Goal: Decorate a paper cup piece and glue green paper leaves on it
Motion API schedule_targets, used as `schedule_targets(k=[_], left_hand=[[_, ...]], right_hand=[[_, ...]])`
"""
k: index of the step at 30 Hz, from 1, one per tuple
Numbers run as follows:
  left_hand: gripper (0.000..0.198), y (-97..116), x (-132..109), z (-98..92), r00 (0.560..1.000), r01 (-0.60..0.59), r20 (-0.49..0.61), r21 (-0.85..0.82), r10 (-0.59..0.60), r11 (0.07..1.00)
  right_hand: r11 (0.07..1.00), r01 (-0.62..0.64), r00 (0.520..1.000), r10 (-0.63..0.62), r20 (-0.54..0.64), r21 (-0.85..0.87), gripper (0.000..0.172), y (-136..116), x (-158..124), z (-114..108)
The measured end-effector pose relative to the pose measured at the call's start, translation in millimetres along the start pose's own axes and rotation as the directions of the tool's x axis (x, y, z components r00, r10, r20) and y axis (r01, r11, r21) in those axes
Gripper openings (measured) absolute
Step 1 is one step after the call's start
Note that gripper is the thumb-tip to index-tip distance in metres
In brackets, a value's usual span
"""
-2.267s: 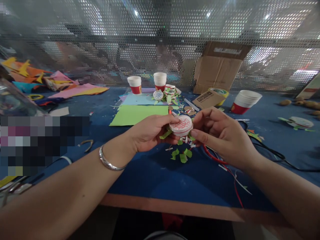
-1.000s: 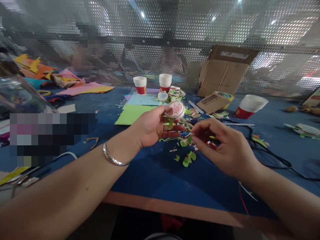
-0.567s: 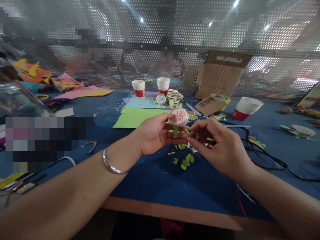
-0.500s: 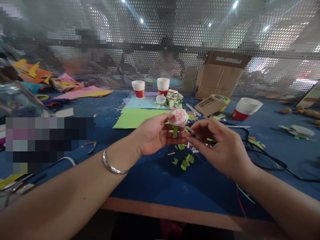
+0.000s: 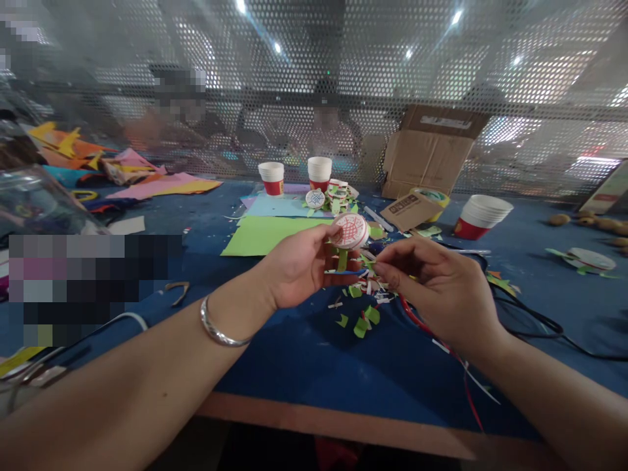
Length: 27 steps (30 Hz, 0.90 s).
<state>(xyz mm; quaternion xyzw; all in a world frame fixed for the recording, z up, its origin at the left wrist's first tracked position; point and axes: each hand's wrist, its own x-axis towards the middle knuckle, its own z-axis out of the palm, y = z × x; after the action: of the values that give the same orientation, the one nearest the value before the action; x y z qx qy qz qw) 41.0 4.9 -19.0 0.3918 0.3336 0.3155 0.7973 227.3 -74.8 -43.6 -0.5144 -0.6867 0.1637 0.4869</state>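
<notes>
My left hand [image 5: 299,265] holds a small round white paper piece [image 5: 350,230] with red crossing lines on top and green paper strips hanging below it. Its thumb rests on the near left rim. Close by on the right, my right hand [image 5: 432,281] is pinched at a small light green scrap by its fingertips; the fingers partly hide what they grip. Below both hands lie green paper scraps [image 5: 363,322] and white bits on the blue table.
Green paper [image 5: 265,234] lies behind my left hand. Stacked paper cups [image 5: 483,216] stand right, others [image 5: 271,178] at the back. A cardboard box [image 5: 432,150] leans near the mesh. Black cable [image 5: 534,320] runs right; coloured paper [image 5: 167,185] lies left.
My right hand has drawn slightly right, away from my left fingers, and a light green scrap now shows at its fingertips. My left hand still holds the round piece.
</notes>
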Motion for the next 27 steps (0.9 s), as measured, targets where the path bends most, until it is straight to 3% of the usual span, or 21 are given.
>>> schedule_targets(k=[8,27], left_hand=[[0.021,-4.3,2.6,0.5,1.0,0.003,-0.008,-0.012,-0.003,1.0],[0.02,-6.6,-0.7,4.0,1.0,0.014,0.022,0.018,-0.014,1.0]], right_hand=[[0.999,-0.025,1.0,0.025,0.018,0.035,0.005,4.1,2.1,0.2],[0.998,-0.048,0.999,0.048,0.008,0.037,0.006,2.9,4.9,1.1]])
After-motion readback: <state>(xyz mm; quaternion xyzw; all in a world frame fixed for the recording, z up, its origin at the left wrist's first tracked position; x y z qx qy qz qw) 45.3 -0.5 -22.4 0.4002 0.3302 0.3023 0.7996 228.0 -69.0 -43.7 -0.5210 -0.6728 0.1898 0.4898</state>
